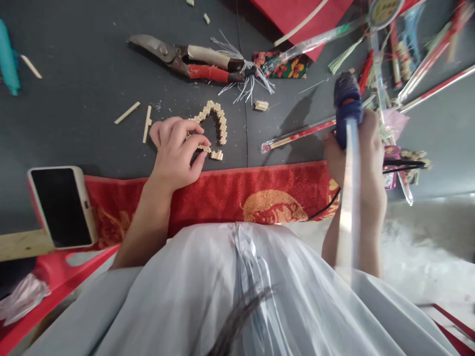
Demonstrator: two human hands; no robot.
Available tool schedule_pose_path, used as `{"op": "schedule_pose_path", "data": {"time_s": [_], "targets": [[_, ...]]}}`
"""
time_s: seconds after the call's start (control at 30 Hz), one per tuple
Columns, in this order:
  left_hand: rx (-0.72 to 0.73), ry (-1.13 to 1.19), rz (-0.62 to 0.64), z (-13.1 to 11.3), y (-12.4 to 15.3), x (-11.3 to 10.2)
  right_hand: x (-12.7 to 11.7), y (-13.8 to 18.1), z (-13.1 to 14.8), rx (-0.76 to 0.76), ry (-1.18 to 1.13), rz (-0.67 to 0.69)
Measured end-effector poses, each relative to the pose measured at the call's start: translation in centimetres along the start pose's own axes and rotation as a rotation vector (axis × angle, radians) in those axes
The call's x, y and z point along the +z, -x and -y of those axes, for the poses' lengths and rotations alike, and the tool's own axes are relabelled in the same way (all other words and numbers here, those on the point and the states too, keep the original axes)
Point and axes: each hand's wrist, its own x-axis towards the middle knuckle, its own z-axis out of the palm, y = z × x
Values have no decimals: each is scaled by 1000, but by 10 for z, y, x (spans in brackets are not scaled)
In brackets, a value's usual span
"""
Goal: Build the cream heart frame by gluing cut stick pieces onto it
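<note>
Beaded chain (221, 121), pale, curved in an open loop on the dark grey table (85, 74), just beyond the red towel (215, 195). On my feed the left hand (176, 153) blocks the chain's left stretch: fingers bent, touching it, thumb and index narrowly apart, can't tell if they pinch. Small pale bundle (216, 155) by the chain's lower end, near the thumb. Right hand (369, 158) wrapped round a blue glue gun (348, 111), translucent stick (349, 198) trailing from it. Clear-wrapped pack (299, 135) lies between chain and right hand. Past the chain I get pruning shears (180, 60), white strands (245, 89) at their handles, floral pouch (297, 68), red paper (289, 12). Loose sticks (127, 112) beyond the left hand, phone (63, 205) at the towel's left end. Far right is cluttered, partly hidden behind the glue gun, hard to sort
</note>
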Motion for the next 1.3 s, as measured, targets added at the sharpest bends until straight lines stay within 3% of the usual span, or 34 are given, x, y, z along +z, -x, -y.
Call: {"op": "schedule_pose_path", "data": {"time_s": [0.2, 0.3, 0.37, 0.43, 0.53, 0.6, 0.8, 1.3], "targets": [[-1, 14, -6, 2, -1, 4, 20, 7, 1, -140, 135, -20], [-5, 15, -7, 1, -2, 3, 19, 15, 4, -193, 208, 7], [-16, 25, 4, 0, -2, 2, 14, 23, 13, -245, 282, -43], [-24, 36, 16, -1, -2, 2, 12, 32, 30, -358, 259, -132], [-11, 24, 6, -2, -1, 1, 22, 44, 62, -676, 116, 7], [5, 3, 0, -2, -1, 1, 36, 50, 82, -772, 129, 67], [35, -22, -2, 1, 1, 4, 72, 48, 103, -839, 179, 78], [42, -6, 23, 3, 1, 7, 89, 26, 100, -986, 113, -37]]}}
